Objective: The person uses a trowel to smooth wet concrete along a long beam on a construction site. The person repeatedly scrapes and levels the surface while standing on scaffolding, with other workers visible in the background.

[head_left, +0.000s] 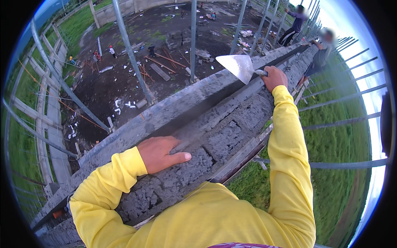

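My right hand (pixel 274 78) is closed round the handle of a pointed trowel (pixel 237 66). The blade is held up to the left, tilted, above the dark gap that runs along the top of the wall. My left hand (pixel 159 153) rests over the rough grey mortar surface (pixel 223 132) beside this gap. Its thumb stretches out to the right, apart from the fingers. The fingertips are partly smeared. Below both hands, the mortar shows cracks and pits, and a concrete lip (pixel 182 105) borders the gap's far side.
Upright metal poles (pixel 193 37) stand along the far side, and pipes (pixel 343 164) stick out on the right. Two people (pixel 292 27) are farther along the wall. The ground lies far below, with planks (pixel 160 72) and debris; grass (pixel 331 149) spreads at the right.
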Demonstrator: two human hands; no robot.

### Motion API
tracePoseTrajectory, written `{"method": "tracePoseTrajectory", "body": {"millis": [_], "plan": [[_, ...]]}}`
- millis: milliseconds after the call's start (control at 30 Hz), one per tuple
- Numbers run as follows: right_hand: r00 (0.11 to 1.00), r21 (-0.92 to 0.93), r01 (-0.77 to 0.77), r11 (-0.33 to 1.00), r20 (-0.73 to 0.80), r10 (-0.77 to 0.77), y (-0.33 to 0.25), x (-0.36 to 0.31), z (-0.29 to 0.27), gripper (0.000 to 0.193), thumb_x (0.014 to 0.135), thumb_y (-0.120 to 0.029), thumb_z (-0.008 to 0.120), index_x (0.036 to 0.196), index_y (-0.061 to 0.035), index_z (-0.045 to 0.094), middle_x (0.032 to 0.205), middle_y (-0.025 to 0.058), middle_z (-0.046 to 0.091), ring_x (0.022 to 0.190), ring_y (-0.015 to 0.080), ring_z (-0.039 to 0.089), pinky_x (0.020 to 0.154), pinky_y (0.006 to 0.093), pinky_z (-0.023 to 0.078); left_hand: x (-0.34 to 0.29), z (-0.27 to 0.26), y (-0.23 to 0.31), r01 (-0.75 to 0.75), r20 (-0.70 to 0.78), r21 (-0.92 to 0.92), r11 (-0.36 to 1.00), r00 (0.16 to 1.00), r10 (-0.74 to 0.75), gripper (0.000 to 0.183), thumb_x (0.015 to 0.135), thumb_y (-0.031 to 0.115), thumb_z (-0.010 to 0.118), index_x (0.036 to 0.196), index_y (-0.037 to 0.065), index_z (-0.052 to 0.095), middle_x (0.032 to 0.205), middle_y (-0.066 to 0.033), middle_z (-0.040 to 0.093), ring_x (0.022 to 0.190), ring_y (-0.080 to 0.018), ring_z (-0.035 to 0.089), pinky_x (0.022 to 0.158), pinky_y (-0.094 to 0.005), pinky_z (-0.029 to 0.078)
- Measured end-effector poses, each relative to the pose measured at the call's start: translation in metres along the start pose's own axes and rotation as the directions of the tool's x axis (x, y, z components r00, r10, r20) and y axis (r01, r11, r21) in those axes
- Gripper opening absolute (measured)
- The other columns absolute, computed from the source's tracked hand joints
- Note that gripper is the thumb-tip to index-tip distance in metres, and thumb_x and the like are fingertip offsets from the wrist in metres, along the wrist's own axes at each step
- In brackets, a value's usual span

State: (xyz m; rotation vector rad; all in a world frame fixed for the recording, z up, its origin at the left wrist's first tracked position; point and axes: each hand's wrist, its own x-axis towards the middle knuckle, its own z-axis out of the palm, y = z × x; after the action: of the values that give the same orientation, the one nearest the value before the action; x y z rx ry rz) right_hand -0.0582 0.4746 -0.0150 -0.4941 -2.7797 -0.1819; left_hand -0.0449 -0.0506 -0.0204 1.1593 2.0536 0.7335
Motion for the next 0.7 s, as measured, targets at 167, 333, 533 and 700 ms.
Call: {"method": "tracePoseTrajectory", "body": {"millis": [167,333,533,700], "plan": [[1.000,-0.001,0.013,1.000,-0.007,-0.013,0.0007,0.0002,0.0008,0.027,0.094,-0.034,0.075,0.108,-0.0115,0.081,0.114,0.0160,0.078,0.114,0.0429,0.073,0.100,0.0550,0.058,-0.0003,-0.0021,0.0018,0.017,0.010,0.000,1.000,1.000,-0.017,0.087,0.110,0.070,0.054,0.143,-0.009,0.067,0.135,-0.0315,0.071,0.128,-0.0478,0.067,0.110,-0.0526,0.052],[1.000,-0.001,0.005,1.000,-0.005,-0.005,0.0018,0.0010,0.0017,0.028,0.093,-0.035,0.077,0.108,-0.0114,0.081,0.114,0.0163,0.078,0.113,0.0430,0.073,0.100,0.0550,0.058,-0.0001,-0.0005,0.0008,0.009,-0.004,-0.008,1.000,1.000,-0.009,0.087,0.109,0.070,0.055,0.142,-0.009,0.068,0.133,-0.0316,0.071,0.127,-0.0476,0.068,0.109,-0.0525,0.053],[1.000,0.012,-0.002,1.000,-0.007,0.002,0.0013,-0.0002,0.0006,0.028,0.093,-0.035,0.077,0.108,-0.0112,0.082,0.116,0.0165,0.079,0.113,0.0428,0.074,0.101,0.0545,0.058,0.0009,-0.0015,0.0024,0.016,-0.001,-0.006,1.000,1.000,-0.016,0.083,0.109,0.069,0.057,0.142,-0.006,0.069,0.130,-0.0296,0.072,0.123,-0.0469,0.069,0.107,-0.0521,0.053],[1.000,0.004,-0.017,1.000,0.018,0.016,0.0004,0.0012,0.0001,0.029,0.093,-0.034,0.078,0.110,-0.0110,0.082,0.119,0.0165,0.079,0.116,0.0420,0.074,0.103,0.0541,0.058,-0.0002,-0.0039,0.0064,0.039,0.020,-0.027,0.999,0.999,-0.039,0.074,0.110,0.062,0.061,0.140,-0.005,0.069,0.132,-0.0297,0.072,0.124,-0.0473,0.069,0.109,-0.0509,0.052]]}}
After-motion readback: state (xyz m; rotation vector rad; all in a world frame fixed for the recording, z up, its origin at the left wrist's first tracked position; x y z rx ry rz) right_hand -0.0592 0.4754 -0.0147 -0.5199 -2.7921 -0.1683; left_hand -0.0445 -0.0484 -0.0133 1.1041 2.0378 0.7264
